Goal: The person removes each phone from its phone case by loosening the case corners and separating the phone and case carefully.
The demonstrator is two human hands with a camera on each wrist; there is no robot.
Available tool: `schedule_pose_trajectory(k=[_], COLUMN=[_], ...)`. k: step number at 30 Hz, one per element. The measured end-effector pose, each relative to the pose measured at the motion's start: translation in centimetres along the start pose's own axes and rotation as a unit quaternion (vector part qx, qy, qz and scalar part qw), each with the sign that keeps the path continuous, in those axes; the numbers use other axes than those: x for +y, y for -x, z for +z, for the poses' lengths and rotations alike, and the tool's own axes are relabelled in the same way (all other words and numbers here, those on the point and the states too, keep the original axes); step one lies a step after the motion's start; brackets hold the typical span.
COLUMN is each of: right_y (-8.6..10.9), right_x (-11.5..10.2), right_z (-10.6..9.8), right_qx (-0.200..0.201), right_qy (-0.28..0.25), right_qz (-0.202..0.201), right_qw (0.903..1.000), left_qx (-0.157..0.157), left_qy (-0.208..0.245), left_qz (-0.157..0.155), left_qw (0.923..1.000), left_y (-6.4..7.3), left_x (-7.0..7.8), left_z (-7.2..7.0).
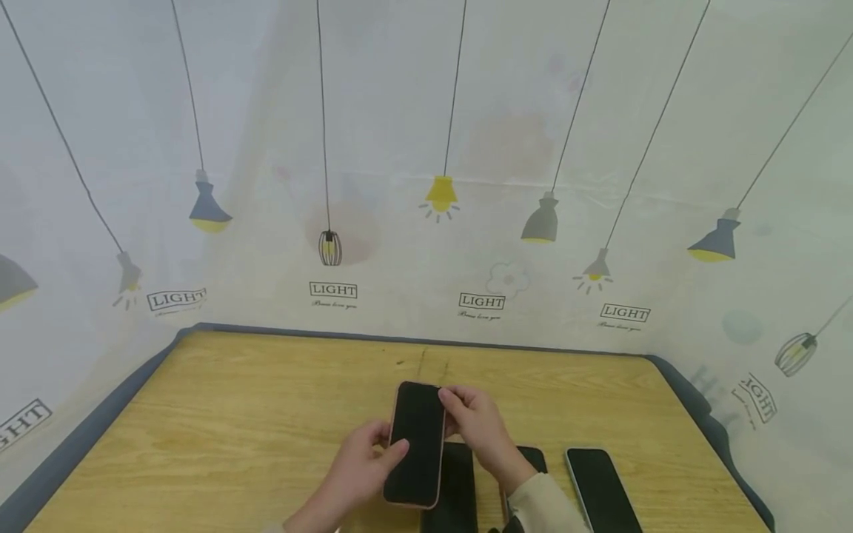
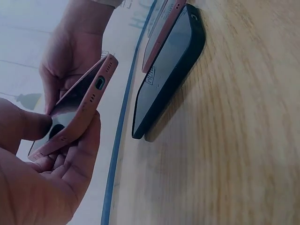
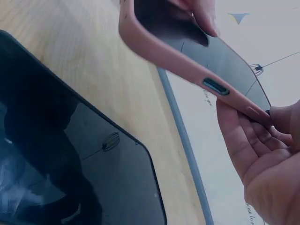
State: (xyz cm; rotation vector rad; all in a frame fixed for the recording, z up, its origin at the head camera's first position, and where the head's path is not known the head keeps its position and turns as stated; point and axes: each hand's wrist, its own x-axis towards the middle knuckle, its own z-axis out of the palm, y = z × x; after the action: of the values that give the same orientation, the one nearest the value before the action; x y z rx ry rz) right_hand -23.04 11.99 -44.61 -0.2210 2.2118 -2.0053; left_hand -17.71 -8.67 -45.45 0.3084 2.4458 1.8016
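Both hands hold a smartphone (image 1: 416,437) in a pink case, raised above the table with its dark screen facing up. My left hand (image 1: 360,463) grips its left side, thumb over the screen and fingers beneath. At the upper right corner my right hand (image 1: 480,426) pinches the case edge between thumb and fingers. In the left wrist view the charging port (image 2: 100,83) shows on the pink case's bottom end. The right wrist view shows the case's side (image 3: 178,65) with a slot cut in it. Most of the phone's back is hidden.
A black phone (image 1: 458,488) lies on the wooden table (image 1: 233,422) below the held one. Beside it lies a pink-edged phone (image 1: 531,457), partly behind the right wrist. Farther right is a phone with a pale edge (image 1: 603,488). A lamp-printed curtain (image 1: 400,148) surrounds the table.
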Motion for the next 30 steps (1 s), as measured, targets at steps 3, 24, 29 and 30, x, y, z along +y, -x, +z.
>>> schedule_pose_trajectory(k=[3, 24, 29, 30], right_y=[0.0, -0.1, 0.1, 0.2], right_x=[-0.3, -1.2, -1.2, -1.2], right_z=[-0.1, 0.0, 0.9, 1.1], right_qx=[0.019, 0.024, 0.051, 0.057], right_qy=[-0.004, 0.341, 0.394, 0.397], right_qz=[-0.009, -0.134, -0.141, -0.138], right_qw=[0.9998, 0.9302, 0.9067, 0.9058], left_qx=[-0.031, -0.072, -0.047, -0.041], left_qy=[0.021, 0.065, -0.016, -0.029], left_qz=[-0.003, -0.021, 0.004, 0.009], left_qw=[0.9993, 0.995, 0.9987, 0.9987], left_y=[0.1, 1.1, 1.3, 1.3], left_x=[-0.3, -0.2, 0.0, 0.0], left_z=[0.0, 0.6, 1.1, 1.2])
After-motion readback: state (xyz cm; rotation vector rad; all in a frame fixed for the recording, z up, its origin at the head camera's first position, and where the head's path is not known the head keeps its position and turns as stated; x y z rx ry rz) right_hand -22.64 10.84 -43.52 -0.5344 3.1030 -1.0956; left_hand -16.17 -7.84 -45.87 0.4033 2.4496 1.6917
